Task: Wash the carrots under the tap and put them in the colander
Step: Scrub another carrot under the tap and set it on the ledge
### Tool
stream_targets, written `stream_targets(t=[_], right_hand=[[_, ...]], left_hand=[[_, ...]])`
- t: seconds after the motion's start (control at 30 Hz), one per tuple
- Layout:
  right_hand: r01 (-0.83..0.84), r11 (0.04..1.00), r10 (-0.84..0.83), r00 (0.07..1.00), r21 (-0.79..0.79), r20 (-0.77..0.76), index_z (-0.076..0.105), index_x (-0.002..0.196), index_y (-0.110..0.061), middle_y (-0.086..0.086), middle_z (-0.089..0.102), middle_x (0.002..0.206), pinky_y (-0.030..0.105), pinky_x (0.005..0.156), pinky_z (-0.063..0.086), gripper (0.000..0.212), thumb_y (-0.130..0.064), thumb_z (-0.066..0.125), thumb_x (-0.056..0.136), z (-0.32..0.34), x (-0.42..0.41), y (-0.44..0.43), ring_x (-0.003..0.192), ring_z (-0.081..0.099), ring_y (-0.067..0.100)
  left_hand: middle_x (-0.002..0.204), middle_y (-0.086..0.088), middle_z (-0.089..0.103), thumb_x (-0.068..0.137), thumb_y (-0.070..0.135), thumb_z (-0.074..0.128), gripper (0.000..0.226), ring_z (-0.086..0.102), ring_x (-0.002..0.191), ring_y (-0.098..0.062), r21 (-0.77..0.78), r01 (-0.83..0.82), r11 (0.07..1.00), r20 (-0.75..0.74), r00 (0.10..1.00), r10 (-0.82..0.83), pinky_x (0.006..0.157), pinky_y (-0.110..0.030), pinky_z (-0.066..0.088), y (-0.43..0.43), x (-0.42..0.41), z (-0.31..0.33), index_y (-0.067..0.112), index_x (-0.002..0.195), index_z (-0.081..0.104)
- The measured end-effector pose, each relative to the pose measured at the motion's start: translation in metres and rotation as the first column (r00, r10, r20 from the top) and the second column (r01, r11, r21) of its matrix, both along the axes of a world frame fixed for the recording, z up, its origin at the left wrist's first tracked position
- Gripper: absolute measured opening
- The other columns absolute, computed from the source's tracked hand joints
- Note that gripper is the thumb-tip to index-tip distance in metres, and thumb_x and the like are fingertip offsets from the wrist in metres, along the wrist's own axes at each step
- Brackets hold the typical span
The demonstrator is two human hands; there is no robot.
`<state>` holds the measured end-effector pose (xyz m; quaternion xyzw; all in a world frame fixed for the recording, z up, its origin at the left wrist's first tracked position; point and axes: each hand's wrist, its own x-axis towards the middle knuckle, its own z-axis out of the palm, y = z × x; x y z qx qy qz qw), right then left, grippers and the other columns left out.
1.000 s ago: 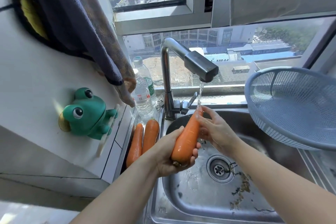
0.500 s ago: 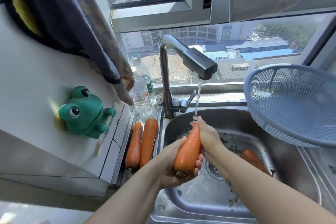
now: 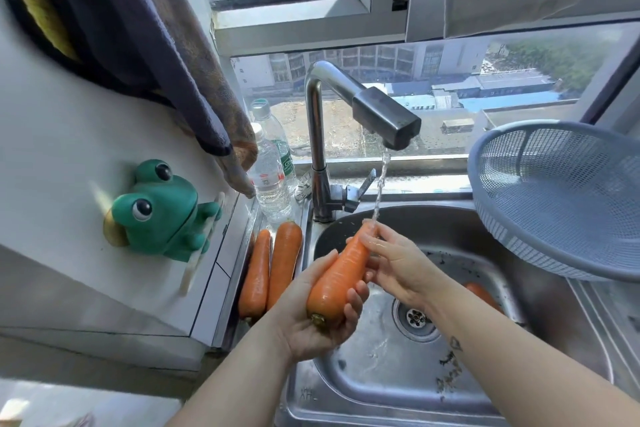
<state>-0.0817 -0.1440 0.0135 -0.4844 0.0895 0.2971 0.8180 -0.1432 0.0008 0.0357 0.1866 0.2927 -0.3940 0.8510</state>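
Note:
My left hand grips the thick end of an orange carrot over the steel sink. My right hand wraps its fingers around the carrot's thin tip, right under the stream from the tap. Two more carrots lie side by side on the ledge left of the sink. Another carrot lies in the basin, partly hidden behind my right forearm. The blue-grey colander stands tilted at the sink's right rim, with nothing visible in it.
A green frog holder sticks to the white wall on the left. Two plastic water bottles stand behind the ledge carrots. A dark towel hangs above them. The window sill runs behind the tap.
The carrot's tip has stayed under the stream while my right hand slid along its thin end. The view shifted slightly, so the carrot in the basin shows behind my forearm.

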Motion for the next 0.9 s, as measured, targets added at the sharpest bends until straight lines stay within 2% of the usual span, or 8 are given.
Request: stream_targets(t=[0.17, 0.23, 0.3, 0.43, 0.6, 0.7, 0.8, 0.9], right_hand=[[0.127, 0.978, -0.118, 0.991, -0.163, 0.064, 0.058, 0.101, -0.008, 0.013, 0.064, 0.085, 0.039, 0.072, 0.053, 0.017, -0.022, 0.049, 0.099, -0.005, 0.005, 0.007, 0.074, 0.063, 0.026], [0.199, 0.94, -0.169, 0.977, -0.277, 0.128, 0.061, 0.093, -0.01, 0.016, 0.066, 0.087, 0.043, 0.072, 0.057, 0.021, -0.027, 0.049, 0.099, -0.008, 0.008, 0.006, 0.077, 0.065, 0.029], [0.256, 0.899, -0.214, 0.965, -0.356, 0.154, 0.062, 0.088, -0.01, 0.016, 0.068, 0.083, 0.04, 0.068, 0.058, 0.029, -0.032, 0.048, 0.099, -0.012, 0.009, 0.004, 0.074, 0.067, 0.026], [0.21, 0.94, -0.197, 0.978, -0.27, 0.072, 0.06, 0.091, -0.009, 0.012, 0.065, 0.081, 0.032, 0.064, 0.056, 0.026, -0.029, 0.045, 0.1, -0.01, 0.006, 0.003, 0.068, 0.064, 0.02], [0.063, 0.997, -0.062, 0.998, 0.035, -0.03, 0.05, 0.111, -0.005, 0.013, 0.051, 0.095, 0.032, 0.072, 0.05, 0.016, -0.002, 0.05, 0.095, -0.012, -0.011, 0.01, 0.079, 0.055, 0.019], [0.109, 0.992, -0.11, 0.994, -0.059, -0.023, 0.049, 0.111, -0.006, 0.014, 0.054, 0.095, 0.036, 0.076, 0.055, 0.018, -0.001, 0.053, 0.095, -0.016, -0.009, 0.016, 0.08, 0.06, 0.022], [0.253, 0.937, -0.266, 0.964, -0.24, -0.022, 0.046, 0.103, -0.008, 0.011, 0.051, 0.081, 0.035, 0.058, 0.054, 0.006, -0.012, 0.048, 0.099, -0.016, -0.002, 0.028, 0.058, 0.058, 0.019], [0.317, 0.896, -0.357, 0.931, -0.311, -0.078, 0.048, 0.09, -0.008, 0.01, 0.05, 0.07, 0.034, 0.052, 0.05, 0.025, -0.029, 0.041, 0.102, -0.015, 0.006, 0.032, 0.049, 0.053, 0.021]], left_hand=[[0.092, -0.014, 0.066, 0.08, 0.031, 0.074, 0.047, 0.066, 0.069, -0.022, 0.286, 0.104, 0.952, 0.103, 0.985, -0.138, 0.054, -0.029, 0.057, 0.001, 0.001, -0.001, -0.001, 0.113, 0.062], [0.096, -0.008, 0.067, 0.084, 0.029, 0.07, 0.041, 0.066, 0.078, -0.018, 0.615, 0.132, 0.777, 0.202, 0.927, -0.317, 0.063, -0.029, 0.056, -0.004, 0.003, -0.002, 0.007, 0.117, 0.059], [0.096, -0.004, 0.068, 0.089, 0.031, 0.065, 0.032, 0.066, 0.077, -0.015, 0.761, 0.103, 0.641, 0.26, 0.856, -0.446, 0.066, -0.027, 0.054, -0.012, 0.004, -0.002, 0.013, 0.115, 0.06], [0.088, -0.004, 0.07, 0.092, 0.042, 0.058, 0.032, 0.065, 0.068, -0.015, 0.8, 0.079, 0.594, 0.248, 0.859, -0.448, 0.06, -0.027, 0.051, -0.013, 0.007, -0.003, 0.016, 0.11, 0.062], [0.079, -0.007, 0.069, 0.094, 0.05, 0.051, 0.049, 0.062, 0.063, -0.017, 0.722, 0.11, 0.683, 0.19, 0.918, -0.349, 0.058, -0.026, 0.048, -0.002, 0.001, -0.001, 0.005, 0.11, 0.063], [0.084, -0.009, 0.068, 0.096, 0.049, 0.048, 0.047, 0.063, 0.064, -0.017, 0.783, 0.107, 0.613, 0.207, 0.884, -0.419, 0.056, -0.026, 0.05, -0.005, -0.002, -0.001, 0.007, 0.112, 0.062], [0.09, -0.008, 0.068, 0.096, 0.045, 0.049, 0.038, 0.067, 0.066, -0.016, 0.886, 0.054, 0.46, 0.248, 0.784, -0.569, 0.059, -0.027, 0.053, -0.01, -0.004, -0.003, 0.012, 0.109, 0.061], [0.088, -0.008, 0.066, 0.093, 0.045, 0.052, 0.034, 0.066, 0.066, -0.016, 0.933, 0.002, 0.36, 0.25, 0.715, -0.653, 0.069, -0.036, 0.06, -0.011, -0.004, -0.003, 0.013, 0.102, 0.061]])
